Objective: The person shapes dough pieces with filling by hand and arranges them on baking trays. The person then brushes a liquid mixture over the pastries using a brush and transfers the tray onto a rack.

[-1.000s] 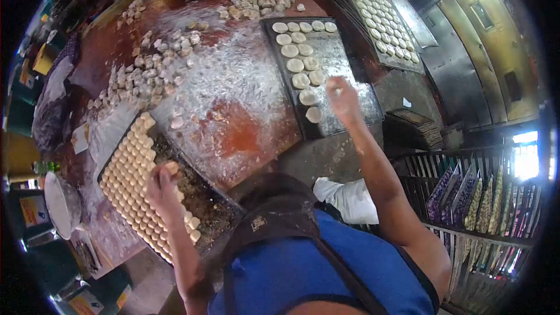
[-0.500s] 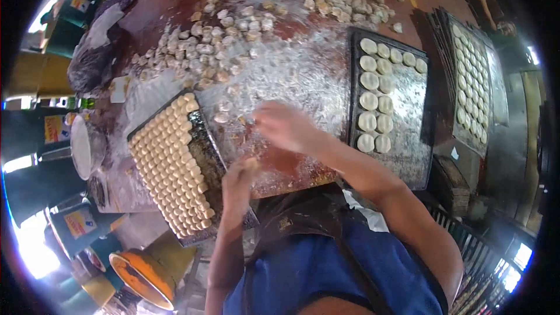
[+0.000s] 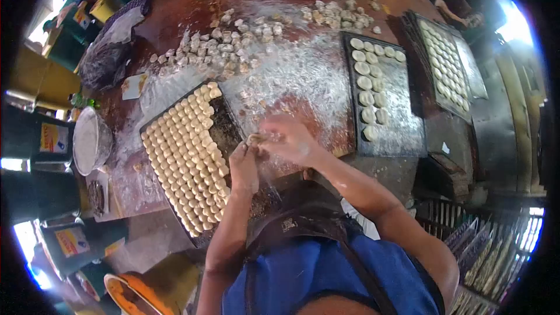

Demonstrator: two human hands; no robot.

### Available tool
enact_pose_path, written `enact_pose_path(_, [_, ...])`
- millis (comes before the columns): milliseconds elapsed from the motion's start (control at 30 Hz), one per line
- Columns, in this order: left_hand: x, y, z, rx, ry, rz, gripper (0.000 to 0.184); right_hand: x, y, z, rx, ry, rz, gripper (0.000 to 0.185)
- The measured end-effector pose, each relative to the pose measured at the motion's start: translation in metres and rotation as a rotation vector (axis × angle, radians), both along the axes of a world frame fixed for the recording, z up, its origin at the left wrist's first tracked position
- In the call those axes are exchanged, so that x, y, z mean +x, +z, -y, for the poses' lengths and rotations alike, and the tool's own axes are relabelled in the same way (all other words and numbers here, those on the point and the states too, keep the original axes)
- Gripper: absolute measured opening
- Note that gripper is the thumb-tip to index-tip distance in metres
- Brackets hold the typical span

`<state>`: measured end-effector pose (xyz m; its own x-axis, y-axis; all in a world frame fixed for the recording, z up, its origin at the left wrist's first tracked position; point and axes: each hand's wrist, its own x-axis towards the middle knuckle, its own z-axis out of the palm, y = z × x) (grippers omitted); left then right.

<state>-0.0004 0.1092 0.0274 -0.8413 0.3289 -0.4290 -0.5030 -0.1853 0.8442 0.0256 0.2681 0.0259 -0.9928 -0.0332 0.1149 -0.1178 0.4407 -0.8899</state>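
My left hand (image 3: 244, 166) is closed on a small piece of dough (image 3: 254, 139), at the right edge of the left tray. Against it, my right hand (image 3: 287, 139) touches the same piece, its fingers bent and slightly blurred. The dark left tray (image 3: 224, 118) bears tight rows of small dough balls (image 3: 184, 151), with bare metal along its right side. To the right lies another tray (image 3: 401, 131) with flat dough rounds (image 3: 364, 83) in its left columns and along its far edge.
Floured lumps (image 3: 224, 46) lie scattered on the red table (image 3: 291, 9). A round pan (image 3: 92, 141) is at the left edge, and stacked trays (image 3: 446, 70) stand at the right. Beyond them shows another person's arm (image 3: 446, 9). An orange-rimmed bucket (image 3: 157, 286) stands below left.
My right hand has moved from the right tray to meet my left hand, which has come rightward from over the dough balls. The camera view has shifted.
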Motion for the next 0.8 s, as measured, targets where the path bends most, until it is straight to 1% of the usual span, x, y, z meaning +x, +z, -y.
enact_pose_path(33, [0.004, 0.008, 0.004, -0.032, -0.155, -0.018, 0.026, 0.008, 0.012, -0.008, 0.007, 0.038, 0.068, 0.034])
enact_pose_path(67, [0.005, 0.02, 0.004, -0.388, -0.387, -0.287, 0.033, 0.016, 0.023, -0.017, 0.017, 0.075, 0.135, 0.037])
enact_pose_path(100, [0.013, 0.024, 0.001, -0.372, -0.405, -0.294, 0.033, 0.024, 0.017, -0.023, 0.03, 0.054, 0.136, 0.037])
enact_pose_path(167, [0.026, 0.029, -0.015, 0.066, -0.304, -0.254, 0.036, 0.033, -0.004, -0.036, 0.008, -0.167, 0.238, 0.039])
enact_pose_path(200, [0.022, 0.033, -0.016, -0.013, -0.433, -0.331, 0.035, 0.041, 0.03, -0.024, 0.017, -0.298, 0.203, 0.035])
enact_pose_path(233, [0.018, 0.031, -0.019, -0.002, -0.447, -0.324, 0.035, 0.05, 0.029, -0.017, 0.023, -0.313, 0.211, 0.035])
enact_pose_path(300, [0.003, 0.014, -0.029, -0.179, -0.395, -0.257, 0.03, 0.062, 0.026, -0.009, 0.236, -0.382, -0.044, 0.03])
enact_pose_path(333, [-0.005, -0.029, -0.034, 0.011, -0.351, -0.112, 0.03, 0.067, 0.03, -0.007, 0.103, -0.341, 0.037, 0.034])
enact_pose_path(367, [-0.001, -0.029, -0.039, 0.01, -0.353, -0.109, 0.03, 0.066, 0.023, -0.016, 0.102, -0.343, 0.04, 0.034])
enact_pose_path(433, [0.018, -0.025, -0.054, -0.448, -0.426, -0.808, 0.037, 0.058, 0.001, -0.045, -0.038, -0.32, 0.312, 0.038])
enact_pose_path(467, [0.031, -0.02, -0.058, -0.488, -0.429, -0.854, 0.05, 0.052, -0.007, -0.056, -0.043, -0.31, 0.318, 0.038])
enact_pose_path(500, [0.028, -0.02, -0.06, -0.502, -0.423, -0.841, 0.05, 0.046, -0.011, -0.065, -0.007, -0.283, 0.352, 0.038])
enact_pose_path(567, [0.011, -0.021, -0.064, -0.829, -0.705, -1.027, 0.062, 0.039, -0.015, -0.081, 0.019, -0.226, 0.389, 0.037])
enact_pose_path(600, [0.003, -0.022, -0.064, -0.744, -0.576, -1.256, 0.053, 0.043, -0.012, -0.085, -0.143, -0.162, 0.356, 0.034])
enact_pose_path(633, [-0.004, -0.024, -0.069, -0.765, -0.583, -1.242, 0.053, 0.043, -0.015, -0.091, -0.303, -0.096, 0.328, 0.031])
enact_pose_path(667, [-0.008, -0.026, -0.075, -0.694, -0.524, -1.098, 0.038, 0.039, -0.031, -0.098, -0.323, -0.084, 0.345, 0.031])
enact_pose_path(700, [-0.007, -0.025, -0.081, -0.626, -0.47, -0.946, 0.026, 0.038, -0.054, -0.101, -0.067, -0.114, 0.136, 0.032])
enact_pose_path(733, [-0.002, -0.032, -0.091, -0.729, -0.42, -0.88, 0.02, 0.036, -0.064, -0.103, 0.191, -0.137, -0.08, 0.032])
enact_pose_path(767, [0.001, -0.043, -0.101, -0.748, -0.421, -0.864, 0.02, 0.033, -0.07, -0.106, 0.172, -0.125, -0.071, 0.032])
enact_pose_path(800, [0.005, -0.049, -0.109, -0.751, -0.319, -0.858, 0.015, 0.032, -0.068, -0.106, 0.122, -0.147, -0.101, 0.03])
